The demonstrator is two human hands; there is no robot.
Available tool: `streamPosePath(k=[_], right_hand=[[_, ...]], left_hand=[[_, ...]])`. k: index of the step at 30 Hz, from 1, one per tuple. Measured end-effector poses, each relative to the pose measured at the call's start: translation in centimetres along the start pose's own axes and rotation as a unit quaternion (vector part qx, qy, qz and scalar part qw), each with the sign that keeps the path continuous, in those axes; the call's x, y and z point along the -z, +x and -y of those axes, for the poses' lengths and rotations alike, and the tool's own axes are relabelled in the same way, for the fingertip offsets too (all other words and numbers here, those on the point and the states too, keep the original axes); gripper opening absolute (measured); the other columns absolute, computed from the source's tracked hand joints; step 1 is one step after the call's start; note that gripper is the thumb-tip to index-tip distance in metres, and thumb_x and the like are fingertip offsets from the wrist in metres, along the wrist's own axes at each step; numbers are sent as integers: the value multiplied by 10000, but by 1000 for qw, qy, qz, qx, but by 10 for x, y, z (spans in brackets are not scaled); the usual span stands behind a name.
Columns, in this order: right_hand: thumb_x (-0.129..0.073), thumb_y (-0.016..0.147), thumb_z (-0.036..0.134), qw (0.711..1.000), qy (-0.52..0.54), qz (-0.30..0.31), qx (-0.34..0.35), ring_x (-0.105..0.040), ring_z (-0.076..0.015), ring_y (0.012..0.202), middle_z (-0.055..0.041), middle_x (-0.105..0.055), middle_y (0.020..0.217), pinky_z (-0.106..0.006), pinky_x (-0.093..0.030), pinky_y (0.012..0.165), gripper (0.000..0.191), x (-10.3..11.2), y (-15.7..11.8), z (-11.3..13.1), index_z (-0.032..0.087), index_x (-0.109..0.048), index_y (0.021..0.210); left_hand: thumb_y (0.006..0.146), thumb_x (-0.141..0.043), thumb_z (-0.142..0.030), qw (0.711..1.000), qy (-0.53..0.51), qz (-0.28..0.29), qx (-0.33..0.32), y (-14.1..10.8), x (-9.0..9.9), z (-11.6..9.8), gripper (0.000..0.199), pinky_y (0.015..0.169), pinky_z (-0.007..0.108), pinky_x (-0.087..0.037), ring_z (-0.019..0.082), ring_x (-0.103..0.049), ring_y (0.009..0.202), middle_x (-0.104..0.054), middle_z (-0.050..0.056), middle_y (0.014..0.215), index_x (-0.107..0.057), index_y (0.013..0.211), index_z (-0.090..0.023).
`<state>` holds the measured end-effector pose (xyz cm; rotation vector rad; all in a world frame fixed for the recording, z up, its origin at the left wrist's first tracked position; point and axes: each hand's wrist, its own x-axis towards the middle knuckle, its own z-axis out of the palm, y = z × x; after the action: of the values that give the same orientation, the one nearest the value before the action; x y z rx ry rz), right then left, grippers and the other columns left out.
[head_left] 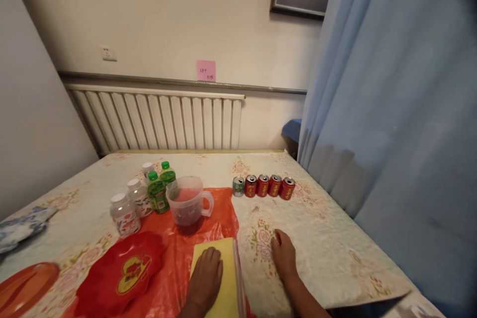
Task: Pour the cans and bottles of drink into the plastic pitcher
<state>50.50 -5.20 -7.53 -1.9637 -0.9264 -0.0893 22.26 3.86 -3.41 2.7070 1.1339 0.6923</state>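
My left hand (205,278) rests palm down on a flat yellow stack (228,264) with pale purple and white layers along its right edge. Whether it is paper or cloth I cannot tell. The fingers lie along its top without wrapping round it. On the flowered tablecloth (328,253) to the right, my right hand (284,254) rests with curled fingers and nothing visible in them. Under the stack spreads a red plastic sheet (219,208). A clear measuring jug (186,203) stands on the sheet beyond my left hand, its handle to the right.
Several drink cans (263,186) stand in a row beyond my right hand. Left of the jug are green bottles (158,194) and white-capped jars (124,216). A red scalloped tray (119,273) and an orange lid-like object (28,288) lie at front left. A blue curtain (395,134) hangs right.
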Motion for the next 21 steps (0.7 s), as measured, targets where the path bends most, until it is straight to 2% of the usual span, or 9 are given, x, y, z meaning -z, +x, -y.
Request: streamPosePath(k=[4,7,13,21], right_hand=[[-491,853,285,992,-28,43,113,-610,-266,1109,-133,-691,1160,-415,-453,1032,348,-1,-15,10,156,-662,1128],[-489,871,235,985,-57,54,156,-598,-272,1097,-138,-684,1145,-444,-436,1040,313,-3,-17,12,162,-658,1124],[-427,923,190,975,-107,54,187,-584,-267,1087,-139,-671,1151,-448,-436,1020,314,-8,-16,11,164,-648,1145],[-412,944,236,965,-166,68,193,-561,-259,1206,-146,-645,1271,-412,-401,1092,373,-8,-16,14,136,-644,1218]], left_hand=[[955,-373,-185,1000,4,10,4,-1,4,-3,234,931,412,-476,234,-588,977,-630,70,994,-607,963,-200],[952,-373,-177,1000,7,7,7,-2,4,-4,235,941,407,-468,234,-583,989,-631,72,1011,-606,971,-197],[951,-368,-166,1000,8,1,9,-3,3,-4,240,945,390,-459,227,-579,992,-634,67,994,-604,973,-199],[952,-354,-160,1000,8,3,7,-3,5,-5,238,932,377,-448,223,-567,982,-614,60,991,-588,966,-203]])
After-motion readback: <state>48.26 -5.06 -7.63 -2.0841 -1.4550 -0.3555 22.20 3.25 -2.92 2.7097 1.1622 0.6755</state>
